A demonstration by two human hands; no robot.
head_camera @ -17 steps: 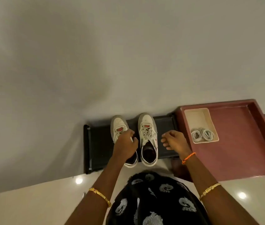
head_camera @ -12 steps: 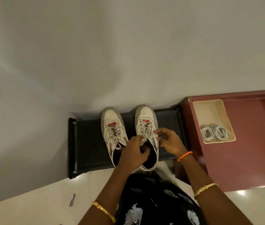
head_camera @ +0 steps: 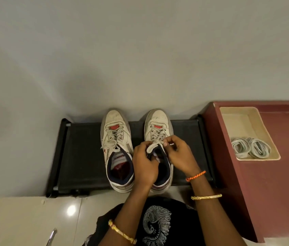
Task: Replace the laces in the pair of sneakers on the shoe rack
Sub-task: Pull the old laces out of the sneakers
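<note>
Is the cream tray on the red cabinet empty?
No, the cream tray holds two coiled bundles of white laces at its near end.

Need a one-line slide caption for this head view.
Both hands, left hand and right hand, pinch the old lace of the right sneaker on the shoe rack.

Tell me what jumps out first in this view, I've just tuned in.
Both hands, left hand and right hand, meet over the right sneaker on the black shoe rack, their fingers pinching its white lace. The left sneaker beside it is laced and untouched. At the right, two coiled laces lie in a cream tray on the maroon surface.
</note>
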